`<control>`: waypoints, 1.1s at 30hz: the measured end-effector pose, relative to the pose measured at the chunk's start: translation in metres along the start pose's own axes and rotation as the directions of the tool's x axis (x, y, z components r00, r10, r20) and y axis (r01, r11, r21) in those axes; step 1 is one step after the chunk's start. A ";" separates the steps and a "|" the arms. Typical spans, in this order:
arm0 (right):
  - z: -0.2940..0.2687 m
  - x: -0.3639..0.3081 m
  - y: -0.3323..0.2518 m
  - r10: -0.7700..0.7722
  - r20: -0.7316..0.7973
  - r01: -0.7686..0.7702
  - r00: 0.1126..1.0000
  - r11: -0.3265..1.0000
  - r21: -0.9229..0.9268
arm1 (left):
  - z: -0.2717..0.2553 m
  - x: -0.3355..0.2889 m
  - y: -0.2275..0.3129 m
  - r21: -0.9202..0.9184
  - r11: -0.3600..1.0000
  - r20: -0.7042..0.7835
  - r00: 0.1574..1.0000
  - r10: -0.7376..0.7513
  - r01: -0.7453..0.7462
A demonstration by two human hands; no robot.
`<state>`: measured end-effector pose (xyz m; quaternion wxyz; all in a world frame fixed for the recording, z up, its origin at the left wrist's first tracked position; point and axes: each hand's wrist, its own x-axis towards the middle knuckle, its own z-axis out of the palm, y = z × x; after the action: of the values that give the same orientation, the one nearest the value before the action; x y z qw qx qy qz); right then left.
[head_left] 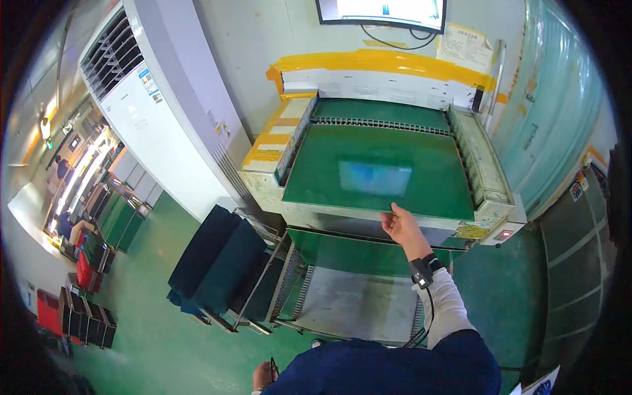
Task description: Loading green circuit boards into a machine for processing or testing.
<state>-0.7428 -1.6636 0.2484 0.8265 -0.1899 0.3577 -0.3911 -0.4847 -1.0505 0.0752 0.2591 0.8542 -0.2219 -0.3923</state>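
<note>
A large glossy green panel [382, 151] lies flat on a machine bed with toothed rails, reflecting a bright screen. My right hand [403, 229] is at the panel's front edge, fingers curled in and closed on that edge. A black strap with a small device [421, 271] and a cable sits on my right wrist. Low in the view, my left hand [263, 376] hangs beside my body, away from the panel; a dark cable passes by it. Its fingers are mostly hidden.
Below the bed stands a slotted rack [355, 296] with another green panel [342, 253]. Dark panels [220, 260] lean in a metal cart to its left. A tall white air conditioner [158, 118], a wall screen [382, 10], plastic curtains [553, 99] and a dark cabinet [573, 250] surround the machine.
</note>
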 end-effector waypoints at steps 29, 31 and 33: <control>0.009 0.005 -0.010 0.048 -0.018 -0.049 0.999 0.998 -0.042 | 0.026 0.027 -0.079 -0.813 0.517 0.098 0.938 -0.332 0.268; 0.013 0.006 -0.006 0.036 -0.001 -0.036 0.999 0.999 -0.025 | 0.032 0.024 -0.095 -0.641 0.750 0.001 0.977 -0.215 0.166; 0.009 0.006 -0.007 0.038 -0.025 -0.038 0.999 0.999 -0.022 | 0.035 0.025 -0.096 -0.651 0.752 -0.023 0.987 -0.157 0.105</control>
<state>-0.7373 -1.6720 0.2558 0.8271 -0.1876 0.3759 -0.3735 -0.4807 -1.0013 -0.0174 0.5180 0.7400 -0.0026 -0.4291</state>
